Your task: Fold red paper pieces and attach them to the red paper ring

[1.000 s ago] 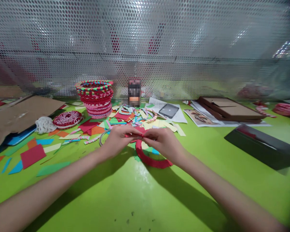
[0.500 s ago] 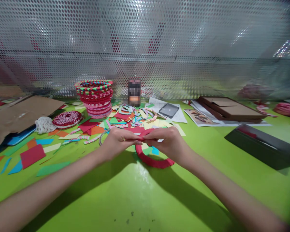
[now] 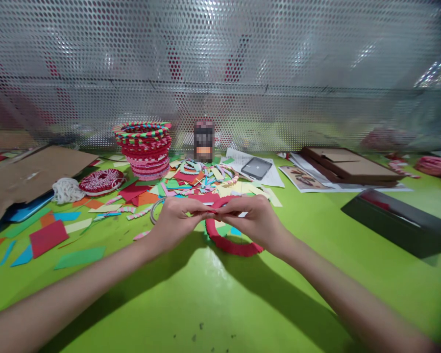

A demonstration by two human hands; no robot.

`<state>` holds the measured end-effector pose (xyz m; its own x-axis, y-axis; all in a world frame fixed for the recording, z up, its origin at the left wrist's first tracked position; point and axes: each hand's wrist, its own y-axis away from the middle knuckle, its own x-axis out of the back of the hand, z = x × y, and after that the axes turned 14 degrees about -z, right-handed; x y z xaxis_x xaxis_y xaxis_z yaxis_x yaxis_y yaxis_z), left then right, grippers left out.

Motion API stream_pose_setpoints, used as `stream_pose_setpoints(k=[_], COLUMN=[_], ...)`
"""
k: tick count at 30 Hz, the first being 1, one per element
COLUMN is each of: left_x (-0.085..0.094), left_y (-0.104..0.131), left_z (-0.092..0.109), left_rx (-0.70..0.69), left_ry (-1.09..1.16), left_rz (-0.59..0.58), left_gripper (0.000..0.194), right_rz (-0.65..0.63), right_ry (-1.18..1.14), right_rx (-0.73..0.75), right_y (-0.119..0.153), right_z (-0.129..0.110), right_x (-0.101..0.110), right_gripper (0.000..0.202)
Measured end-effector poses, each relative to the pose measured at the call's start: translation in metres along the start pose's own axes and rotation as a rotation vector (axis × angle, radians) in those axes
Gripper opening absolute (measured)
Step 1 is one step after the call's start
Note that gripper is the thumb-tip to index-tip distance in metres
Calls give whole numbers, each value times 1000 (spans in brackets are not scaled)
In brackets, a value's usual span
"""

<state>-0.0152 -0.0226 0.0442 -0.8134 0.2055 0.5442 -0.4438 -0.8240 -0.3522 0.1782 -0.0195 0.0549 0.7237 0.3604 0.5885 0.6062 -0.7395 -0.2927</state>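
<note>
My left hand (image 3: pixel 176 218) and my right hand (image 3: pixel 255 220) meet fingertip to fingertip above the table. Each pinches a small red paper piece (image 3: pixel 212 210), mostly covered by the fingers. Just beyond and below them lies a red ring (image 3: pixel 235 246) with a ridged outer edge; my right hand hides part of its right side. A thin grey ring (image 3: pixel 153 212) shows behind my left hand. Coloured paper scraps (image 3: pixel 185 184) are heaped past my fingers.
Left stand a stack of patterned rings (image 3: pixel 143 152), white yarn (image 3: pixel 66 191), a red-and-white disc (image 3: pixel 102 181) and brown cardboard (image 3: pixel 40 171). A pixelated upright object (image 3: pixel 204 142) stands mid-back. Right are a grey flat device (image 3: pixel 256 168), a brown box (image 3: pixel 353 166) and a dark tray-like holder (image 3: pixel 400 223).
Both hands stay pinched together at nearly the same spot. My fingers have shifted slightly, and less of the red piece shows between them.
</note>
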Motion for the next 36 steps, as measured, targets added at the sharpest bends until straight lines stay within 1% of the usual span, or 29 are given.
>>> stream_pose_setpoints(k=[3, 6, 12, 16, 19, 21, 23, 25, 27, 29, 31, 33, 36], left_x=[1, 2, -3, -5, -4, -4, -4, -5, -7, -9, -10, -9, -5], left_y=[-1, -2, -1, -3, -6, -9, -10, -11, -10, -9, -7, -7, -7], left_z=[3, 6, 2, 0, -2, -5, -9, -13, -14, -14, -13, -12, -12], left_rx=[40, 90, 91, 128, 169, 183, 199, 231, 273, 318, 350, 365, 374], left_ry=[68, 101, 16, 65, 173, 290, 411, 484, 535, 602, 658, 689, 718], left_rz=[22, 37, 21, 42, 51, 24, -31, -70, -76, -82, -99, -127, -202], left_gripper=[3, 2, 12, 13, 14, 14, 17, 19, 23, 26, 28, 30, 32], right_rz=[26, 26, 18, 56, 67, 77, 99, 129, 139, 125, 84, 30, -63], right_ry=[-47, -45, -25, -179, -324, -371, -336, -193, -11, 104, 118, 41, -194], right_rx=[-54, -71, -90, -130, -174, -198, -183, -134, -75, -38, -39, -81, -165], right_y=[0, 0, 2, 4, 6, 6, 7, 7, 7, 6, 4, 2, -2], right_z=[1, 0, 0, 0, 2, 3, 5, 5, 5, 5, 6, 9, 15], right_x=[-3, -6, -16, -23, -26, -26, -25, -23, -21, -18, -16, -14, -10], right_gripper=[10, 10, 10, 12, 12, 14, 15, 13, 12, 11, 9, 10, 17])
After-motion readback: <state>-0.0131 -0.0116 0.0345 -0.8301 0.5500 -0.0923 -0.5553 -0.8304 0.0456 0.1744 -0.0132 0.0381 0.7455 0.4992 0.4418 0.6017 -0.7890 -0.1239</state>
